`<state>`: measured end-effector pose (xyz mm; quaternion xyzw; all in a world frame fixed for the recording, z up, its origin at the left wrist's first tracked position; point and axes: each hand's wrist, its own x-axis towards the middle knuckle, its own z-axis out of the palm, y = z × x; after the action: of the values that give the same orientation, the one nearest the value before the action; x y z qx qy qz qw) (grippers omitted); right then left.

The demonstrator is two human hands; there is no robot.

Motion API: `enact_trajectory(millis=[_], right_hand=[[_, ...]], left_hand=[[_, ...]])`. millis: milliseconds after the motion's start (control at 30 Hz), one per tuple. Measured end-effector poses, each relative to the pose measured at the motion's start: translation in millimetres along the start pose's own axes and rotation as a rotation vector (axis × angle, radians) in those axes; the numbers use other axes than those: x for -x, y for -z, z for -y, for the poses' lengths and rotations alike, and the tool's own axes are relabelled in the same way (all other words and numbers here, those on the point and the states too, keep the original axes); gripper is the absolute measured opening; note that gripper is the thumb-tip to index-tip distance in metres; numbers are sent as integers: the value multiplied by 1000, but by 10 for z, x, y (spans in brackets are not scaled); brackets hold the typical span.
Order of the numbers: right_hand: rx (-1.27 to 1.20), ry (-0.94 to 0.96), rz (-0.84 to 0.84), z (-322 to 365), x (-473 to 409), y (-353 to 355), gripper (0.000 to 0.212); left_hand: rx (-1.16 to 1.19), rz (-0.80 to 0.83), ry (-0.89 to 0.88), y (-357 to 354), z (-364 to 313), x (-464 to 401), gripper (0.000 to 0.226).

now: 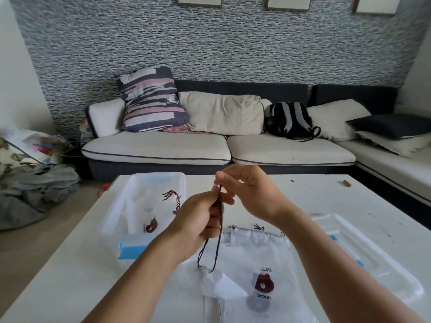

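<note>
A white drawstring bag [235, 264] printed with a brown bear and the word "broun" lies on the white table [326, 199]. Its dark cord [218, 248] rises in a loop from the bag's left corner. My left hand [198, 220] grips the cord lower down, fingers curled round it. My right hand [247, 192] pinches the cord's upper end between thumb and forefinger, just above and right of the left hand.
A clear plastic bin [121, 220] with a blue latch holds more such bags at the table's left. A clear lid [373, 257] lies at the right. A sofa [210, 145] with cushions and a backpack [289, 120] stands behind; clothes [35, 192] lie heaped on the floor at the left.
</note>
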<state>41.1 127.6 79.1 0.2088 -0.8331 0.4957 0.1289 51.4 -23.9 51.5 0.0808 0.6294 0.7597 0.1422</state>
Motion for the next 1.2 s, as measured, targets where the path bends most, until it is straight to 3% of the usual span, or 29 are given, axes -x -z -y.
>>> enact_trajectory(millis=[100, 167, 233, 367, 500, 633, 1000, 1100, 1200], right_hand=[[-283, -158, -36, -55, 7, 52, 33], [-486, -204, -46, -48, 25, 93, 41], [-559, -209, -50, -74, 34, 129, 41], [-459, -188, 80, -26, 58, 56, 36], [-228, -147, 85, -62, 65, -127, 26], [-271, -238, 105, -166, 86, 1, 19], [-313, -310, 98, -194, 133, -65, 18], [-557, -432, 47, -198, 125, -152, 10], [-939, -606, -220, -251, 70, -146, 6]], left_hand=[[142, 111, 148, 32, -26, 4, 48], [139, 196, 175, 55, -47, 3, 53], [58, 259, 166, 60, -55, 12, 44], [-211, 308, 98, 27, -7, 48, 22], [-96, 211, 120, 10, 23, 28, 35], [37, 151, 164, 87, 5, -12, 34], [-13, 168, 160, 187, 5, -19, 35], [44, 190, 180, 229, 5, -34, 32], [161, 112, 223, 230, 19, -90, 41]])
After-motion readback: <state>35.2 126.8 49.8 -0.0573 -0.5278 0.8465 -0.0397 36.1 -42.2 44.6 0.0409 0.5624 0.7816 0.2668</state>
